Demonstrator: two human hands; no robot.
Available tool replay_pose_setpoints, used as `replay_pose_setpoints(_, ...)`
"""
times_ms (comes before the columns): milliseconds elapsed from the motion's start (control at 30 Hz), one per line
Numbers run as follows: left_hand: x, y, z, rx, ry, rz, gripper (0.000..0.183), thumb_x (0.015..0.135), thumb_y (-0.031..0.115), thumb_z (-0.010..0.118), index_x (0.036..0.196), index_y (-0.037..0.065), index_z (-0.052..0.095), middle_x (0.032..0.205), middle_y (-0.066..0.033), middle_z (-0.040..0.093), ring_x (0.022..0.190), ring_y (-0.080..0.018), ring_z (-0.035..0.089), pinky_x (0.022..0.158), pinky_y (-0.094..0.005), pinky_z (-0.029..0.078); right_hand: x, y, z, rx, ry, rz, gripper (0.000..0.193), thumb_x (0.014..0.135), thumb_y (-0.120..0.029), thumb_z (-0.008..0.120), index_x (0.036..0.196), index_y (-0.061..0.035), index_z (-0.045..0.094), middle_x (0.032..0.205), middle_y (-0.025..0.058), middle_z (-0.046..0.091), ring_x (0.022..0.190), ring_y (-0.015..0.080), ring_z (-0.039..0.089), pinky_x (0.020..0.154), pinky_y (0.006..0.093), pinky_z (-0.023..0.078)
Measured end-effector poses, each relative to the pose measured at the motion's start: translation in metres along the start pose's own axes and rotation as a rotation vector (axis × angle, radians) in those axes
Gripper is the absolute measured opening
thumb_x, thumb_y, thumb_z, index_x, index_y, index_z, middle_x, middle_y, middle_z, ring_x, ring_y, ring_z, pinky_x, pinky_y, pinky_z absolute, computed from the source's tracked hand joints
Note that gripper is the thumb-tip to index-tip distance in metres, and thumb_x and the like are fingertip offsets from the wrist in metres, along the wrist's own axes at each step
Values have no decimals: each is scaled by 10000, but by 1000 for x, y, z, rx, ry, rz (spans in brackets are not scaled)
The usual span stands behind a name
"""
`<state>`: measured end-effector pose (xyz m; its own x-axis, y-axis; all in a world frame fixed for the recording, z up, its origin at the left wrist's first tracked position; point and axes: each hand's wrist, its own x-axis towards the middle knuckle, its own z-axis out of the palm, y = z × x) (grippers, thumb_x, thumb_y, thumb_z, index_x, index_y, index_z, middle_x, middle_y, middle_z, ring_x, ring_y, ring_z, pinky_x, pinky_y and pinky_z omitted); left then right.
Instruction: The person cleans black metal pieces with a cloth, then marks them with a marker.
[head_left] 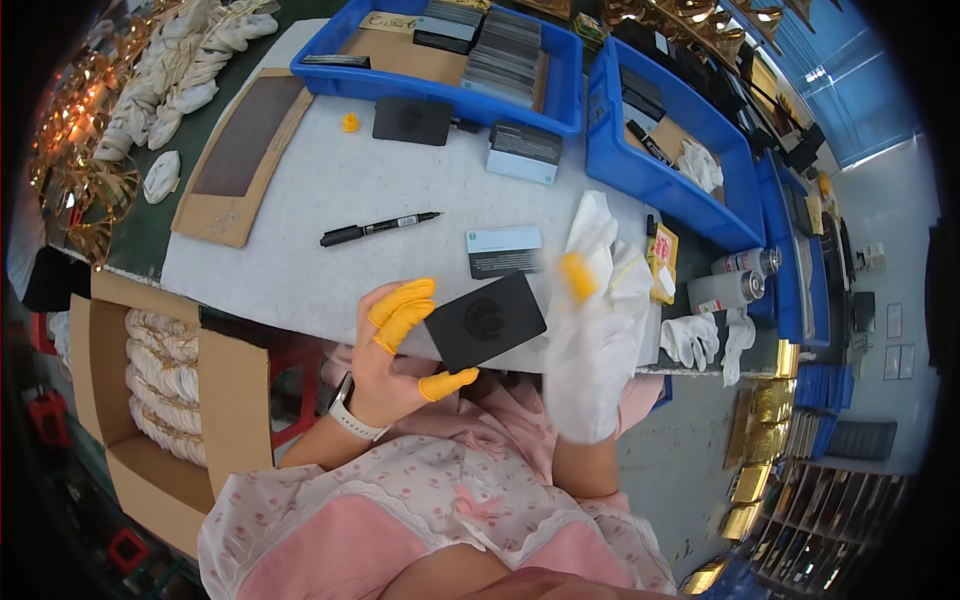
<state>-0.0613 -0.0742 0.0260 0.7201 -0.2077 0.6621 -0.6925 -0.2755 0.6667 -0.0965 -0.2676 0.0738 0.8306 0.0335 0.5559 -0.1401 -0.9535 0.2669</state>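
Left hand [383, 372] gripping black card [487, 322] over near edge of tabletop [270, 250], gloved right hand [595, 345] alongside, blurred, grip unclear.

Bright, even light on the pale table cover [270, 260]; source direction unclear. Hot glints on the gold foil ornaments [85, 165], left, and gold stacks [770, 410], right. Right hand [592, 350] motion-blurred, yellow finger cot [577, 277] smeared; black card [486, 320] crisp. Fisheye bowing, black vignette at corners.
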Motion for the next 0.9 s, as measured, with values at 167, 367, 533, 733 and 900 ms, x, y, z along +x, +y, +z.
replay_pose_setpoints(167, -1, 2, -1, -51, -11, -47, 691, 518, 202, 861, 1109, 36, 545, 1168, -127, 552, 1062, -325, 487, 897, -408, 414, 19, 5, -9, 1916, -66, 887, 606, 799, -216, 649, 1282, 58, 407, 1327, 247, 399, 1289, 307, 348, 1050, 346, 269)
replay_pose_setpoints(367, -2, 9, 1, -132, -102, 24, 685, 531, 218, 857, 1112, 35, 545, 1161, -130, 557, 1038, -322, 497, 873, -397, 429, 30, 8, -8, 1678, -390, 1250, 700, 690, -229, 747, 1282, -26, 432, 1037, 137, 570, 893, 207, 574, 806, 318, 455)
replay_pose_setpoints(533, -1, 6, -4, -215, -157, 24, 680, 560, 231, 846, 1127, 24, 534, 1168, -148, 558, 1053, -330, 497, 883, -398, 425, 29, 25, -9, 1558, -504, 695, 469, 780, -176, 691, 1194, -36, 521, 753, 14, 573, 606, 73, 510, 551, 213, 415)
replay_pose_setpoints(733, 4, 5, -1, -151, -251, -342, 853, 543, 404, 823, 1209, -9, 486, 1216, -164, 517, 1109, -349, 459, 941, -422, 372, 13, 14, 1, 1336, -489, 655, 393, 806, -234, 685, 1131, -32, 598, 630, -27, 513, 551, 72, 434, 513, 229, 376)
replay_pose_setpoints(900, 15, 34, 4, 215, -321, -219, 1010, 513, 519, 789, 1258, -52, 417, 1208, -179, 491, 1123, -371, 429, 963, -435, 321, 7, -8, -5, 1265, -418, 717, 520, 803, -191, 683, 1240, 14, 492, 601, -11, 538, 531, 59, 468, 497, 239, 389)
